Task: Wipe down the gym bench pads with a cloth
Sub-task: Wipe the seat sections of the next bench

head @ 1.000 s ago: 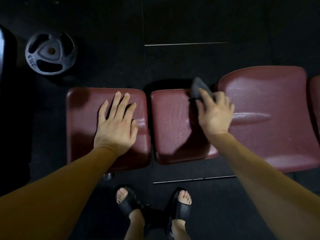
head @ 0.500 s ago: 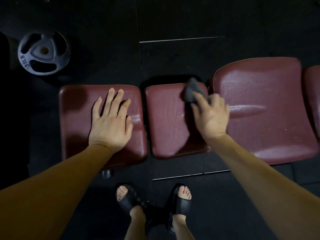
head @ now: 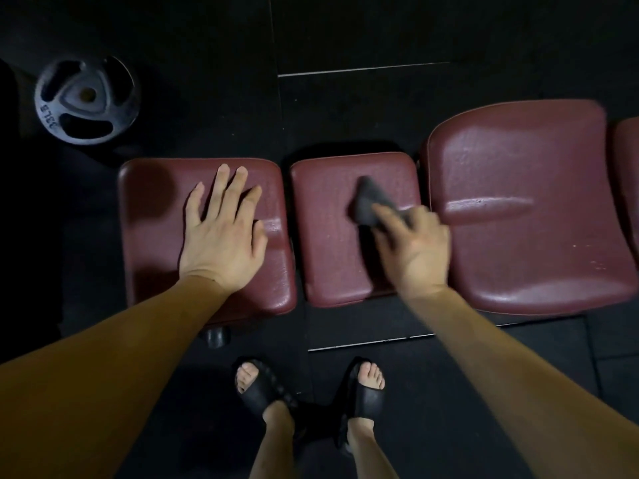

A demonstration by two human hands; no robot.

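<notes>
Three dark red bench pads lie in a row below me. My left hand (head: 223,233) rests flat on the left pad (head: 152,236), fingers spread and straight. My right hand (head: 415,250) grips a dark grey cloth (head: 370,202) and presses it onto the middle pad (head: 328,257), slightly blurred. The large pad (head: 539,236) lies to the right of that hand, with a shiny crease across its middle. A sliver of a further pad (head: 631,174) shows at the right edge.
A grey 33 lb weight plate (head: 86,100) lies on the black rubber floor at the upper left. My feet in black sandals (head: 311,392) stand just in front of the bench. A bench foot (head: 218,337) pokes out under the left pad.
My right hand has slid the cloth from the far right corner of the middle pad toward its centre. My left hand has stayed flat on the left pad.
</notes>
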